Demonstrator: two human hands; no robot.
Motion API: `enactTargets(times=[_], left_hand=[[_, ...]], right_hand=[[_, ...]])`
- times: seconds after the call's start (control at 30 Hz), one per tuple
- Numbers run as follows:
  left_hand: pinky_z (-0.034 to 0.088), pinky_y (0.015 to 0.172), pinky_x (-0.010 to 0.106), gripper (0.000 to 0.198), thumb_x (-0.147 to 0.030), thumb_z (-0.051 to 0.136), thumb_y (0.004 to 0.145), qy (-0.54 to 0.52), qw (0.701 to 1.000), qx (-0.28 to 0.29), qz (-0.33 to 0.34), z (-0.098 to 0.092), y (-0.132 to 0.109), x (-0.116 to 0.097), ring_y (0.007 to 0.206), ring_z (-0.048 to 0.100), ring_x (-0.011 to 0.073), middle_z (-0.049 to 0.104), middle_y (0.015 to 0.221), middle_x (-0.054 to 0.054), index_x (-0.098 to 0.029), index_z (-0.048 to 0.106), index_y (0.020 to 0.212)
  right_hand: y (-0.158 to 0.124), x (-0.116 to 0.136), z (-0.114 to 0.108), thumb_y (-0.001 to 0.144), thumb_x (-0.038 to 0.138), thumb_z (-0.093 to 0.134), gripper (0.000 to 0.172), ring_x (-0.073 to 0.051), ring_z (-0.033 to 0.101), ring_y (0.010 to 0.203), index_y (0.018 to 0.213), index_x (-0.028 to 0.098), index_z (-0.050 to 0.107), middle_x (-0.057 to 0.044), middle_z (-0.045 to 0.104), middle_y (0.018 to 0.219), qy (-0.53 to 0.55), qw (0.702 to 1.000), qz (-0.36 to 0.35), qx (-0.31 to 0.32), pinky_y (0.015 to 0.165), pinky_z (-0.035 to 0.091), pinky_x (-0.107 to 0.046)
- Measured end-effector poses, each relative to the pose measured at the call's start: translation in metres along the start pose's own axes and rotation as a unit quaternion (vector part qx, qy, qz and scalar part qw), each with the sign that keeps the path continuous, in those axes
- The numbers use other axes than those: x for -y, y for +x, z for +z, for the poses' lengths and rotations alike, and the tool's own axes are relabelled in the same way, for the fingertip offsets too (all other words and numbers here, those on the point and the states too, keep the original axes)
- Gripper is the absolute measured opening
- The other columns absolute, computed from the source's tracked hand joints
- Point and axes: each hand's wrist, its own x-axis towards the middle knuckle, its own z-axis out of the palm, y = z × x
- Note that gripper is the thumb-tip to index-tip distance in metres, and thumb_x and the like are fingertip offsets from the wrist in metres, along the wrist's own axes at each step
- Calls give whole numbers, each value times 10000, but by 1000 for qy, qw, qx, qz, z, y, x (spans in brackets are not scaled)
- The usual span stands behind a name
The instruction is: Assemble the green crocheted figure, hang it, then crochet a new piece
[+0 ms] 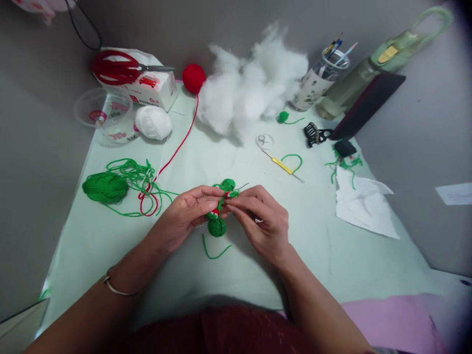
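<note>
A small green crocheted piece point(217, 227) with red and white parts and rounded green ends is held between my hands over the table. My left hand point(188, 209) grips it from the left, thumb on top and fingers behind. From the right, my right hand point(263, 216) pinches its upper edge between thumb and fingertips. A thin dark line, perhaps a needle or thread, sticks out above the right fingertips. Part of the crocheted piece is hidden by my fingers. Just below it lies a short cut strand of green yarn point(217, 256).
Left lie green yarn point(105, 188), white yarn point(154, 123), a plastic tub point(121, 110) and red scissors point(118, 68) on a box point(165, 91). Behind are a red yarn ball point(193, 78) and white stuffing point(247, 88). Right are a yellow-handled crochet hook point(282, 165), hair clip point(312, 134), bottle point(354, 83) and tissue point(363, 206).
</note>
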Motion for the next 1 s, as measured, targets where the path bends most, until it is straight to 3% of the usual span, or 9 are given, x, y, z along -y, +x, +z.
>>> enactTargets(times=[0.27,0.43,0.57,0.8,1.0], left_hand=[[558,757,201,178,-256,807,838,8,1000,-10,12,5,-1,-1,835,735,140,790,900,20,-208,763,1004],[510,641,171,188,-275,850,780,25,997,-60,39,8,1,1,690,674,104,747,765,-5,-182,758,915],[525,643,182,234,-297,856,761,33,995,-80,43,9,1,0,663,662,105,737,738,-6,-174,728,913],[541,678,175,181,-267,847,776,3,995,-87,56,9,1,1,710,668,104,736,760,-10,-182,715,866],[526,716,176,152,-246,819,795,-21,995,-87,48,7,4,9,729,638,99,715,801,1,-161,725,881]], right_hand=[[-4,0,4,970,114,578,218,-118,650,703,1020,248,743,-36,661,880,-72,997,-16,3,588,523,-247],[-6,1,6,1010,165,524,222,-129,658,711,1087,239,719,-57,664,901,-88,995,-20,38,598,516,-256],[-4,3,5,1043,185,437,263,-154,669,784,1190,221,652,-88,697,979,-110,990,-37,76,659,527,-272],[-2,4,9,1055,232,432,274,-129,532,640,844,203,603,-31,577,772,-122,991,-1,54,567,415,-260],[-2,9,16,1064,263,412,342,-128,493,627,757,211,551,-4,530,724,-80,992,41,90,556,382,-260]])
